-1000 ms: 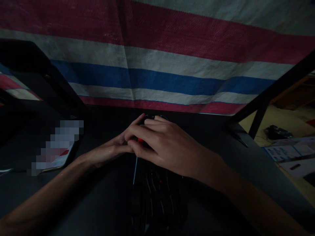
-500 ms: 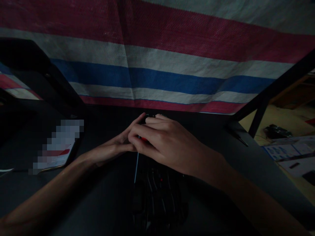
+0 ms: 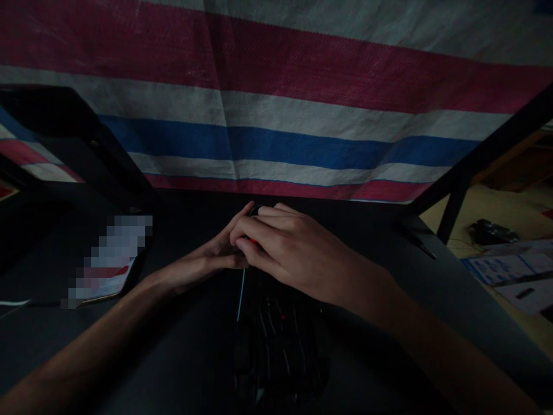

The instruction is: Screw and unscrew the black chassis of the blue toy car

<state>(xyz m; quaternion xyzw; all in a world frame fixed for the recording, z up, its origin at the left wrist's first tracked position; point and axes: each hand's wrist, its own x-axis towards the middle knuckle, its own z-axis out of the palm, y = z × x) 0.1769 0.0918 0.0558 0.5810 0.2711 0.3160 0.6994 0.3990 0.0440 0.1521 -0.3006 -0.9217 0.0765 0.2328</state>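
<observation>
A black object like a toy car (image 3: 285,346), with wheel-like blocks at its sides and a small red light, stands on the dark table. At its far end both hands meet. My left hand (image 3: 211,253) lies along the left side, thumb and forefinger stretched toward the right hand; its other fingers are hidden. My right hand (image 3: 280,242) arches over the far end with curled fingers. Between them shows a small bright red part (image 3: 253,240); what the fingertips pinch is covered. A thin pale blue edge (image 3: 241,294) runs along the car's left side. Dim light hides detail.
On the left lies a phone (image 3: 112,274), partly blurred out, below a dark stand (image 3: 99,150). A striped sheet (image 3: 280,144) hangs behind the table (image 3: 181,334). At right are a thin dark tool (image 3: 421,245), a black frame bar (image 3: 484,155) and papers (image 3: 505,268) beyond the edge.
The view has shifted slightly, so the sheet and stand sit lower. Both hands stay at the car's far end; the right fingers have shifted slightly and less of the red part shows.
</observation>
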